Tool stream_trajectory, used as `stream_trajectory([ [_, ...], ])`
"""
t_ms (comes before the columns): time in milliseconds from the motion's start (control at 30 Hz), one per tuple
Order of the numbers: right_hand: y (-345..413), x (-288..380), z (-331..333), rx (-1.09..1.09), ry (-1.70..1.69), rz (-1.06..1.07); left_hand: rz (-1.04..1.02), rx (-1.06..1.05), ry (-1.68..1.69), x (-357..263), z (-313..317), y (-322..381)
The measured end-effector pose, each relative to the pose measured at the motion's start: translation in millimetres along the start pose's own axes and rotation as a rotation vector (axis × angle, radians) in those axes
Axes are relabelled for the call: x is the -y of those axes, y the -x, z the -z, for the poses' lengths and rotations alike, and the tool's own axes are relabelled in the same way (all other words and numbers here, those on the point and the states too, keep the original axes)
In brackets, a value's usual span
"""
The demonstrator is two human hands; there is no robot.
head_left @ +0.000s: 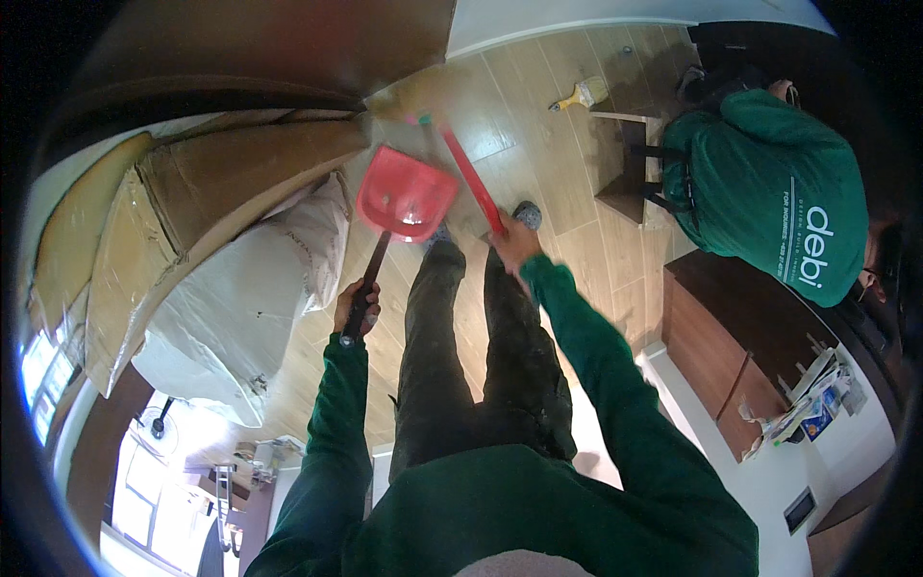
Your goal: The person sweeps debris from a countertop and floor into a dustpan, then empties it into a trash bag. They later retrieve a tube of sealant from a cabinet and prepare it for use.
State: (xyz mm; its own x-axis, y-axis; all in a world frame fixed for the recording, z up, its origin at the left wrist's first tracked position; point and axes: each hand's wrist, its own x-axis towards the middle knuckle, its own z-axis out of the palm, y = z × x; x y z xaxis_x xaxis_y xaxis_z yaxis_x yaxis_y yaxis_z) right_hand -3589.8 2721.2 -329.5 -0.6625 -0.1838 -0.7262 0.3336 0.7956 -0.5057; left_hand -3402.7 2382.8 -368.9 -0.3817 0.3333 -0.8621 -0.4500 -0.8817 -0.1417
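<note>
My left hand (357, 308) is closed around the dark handle of a red plastic dustpan (405, 193). The pan lies just beyond my feet, at or close to the floor, with small specks in it. In my right hand (515, 244) is the red stick handle of a broom (469, 172). It slants away to a blurred head with a green and pink part, near the foot of a dark brown panel. The bristles are too blurred to make out clearly.
Cardboard sheets (209, 195) and a white sack (238, 303) lean at my left. A paintbrush (583, 94) lies on the wood-look floor (570, 159). To the right, a person in a green top (771, 195) sits on a wooden box stool (624, 169). A brown cabinet (721, 346) stands behind them.
</note>
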Motion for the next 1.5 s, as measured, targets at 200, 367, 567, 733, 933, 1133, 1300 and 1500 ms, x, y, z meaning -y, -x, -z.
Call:
stream_trajectory([
  [200, 68, -6, -17, -0.058, -0.163, -0.040, -0.057, -0.004, 0.018, 43, 34, 19],
  [367, -29, -11, -38, -0.117, 0.276, 0.150, -0.114, -0.047, 0.176, 90, 57, 55],
  [567, 98, -70, -14, 0.053, 0.004, -0.063, -0.254, -0.111, 0.267, 165, 80, 100],
  [733, 38, -38, -2, 0.148, -0.219, -0.120, -0.245, 0.043, 0.315, 201, 114, 104],
  [933, 64, -71, -17, 0.212, 0.177, 0.020, -0.264, 0.022, 0.417, 209, 160, 73],
  [1133, 153, -98, -57, 0.129, 0.207, 0.180, -0.341, 0.171, 0.341, 255, 213, 65],
  [1300, 62, -79, -146, 0.122, 0.420, 0.190, -0.315, 0.126, 0.383, 286, 249, 83],
  [1500, 182, -172, -67, 0.124, 0.310, 0.219, -0.333, -0.085, 0.156, 278, 281, 87],
])
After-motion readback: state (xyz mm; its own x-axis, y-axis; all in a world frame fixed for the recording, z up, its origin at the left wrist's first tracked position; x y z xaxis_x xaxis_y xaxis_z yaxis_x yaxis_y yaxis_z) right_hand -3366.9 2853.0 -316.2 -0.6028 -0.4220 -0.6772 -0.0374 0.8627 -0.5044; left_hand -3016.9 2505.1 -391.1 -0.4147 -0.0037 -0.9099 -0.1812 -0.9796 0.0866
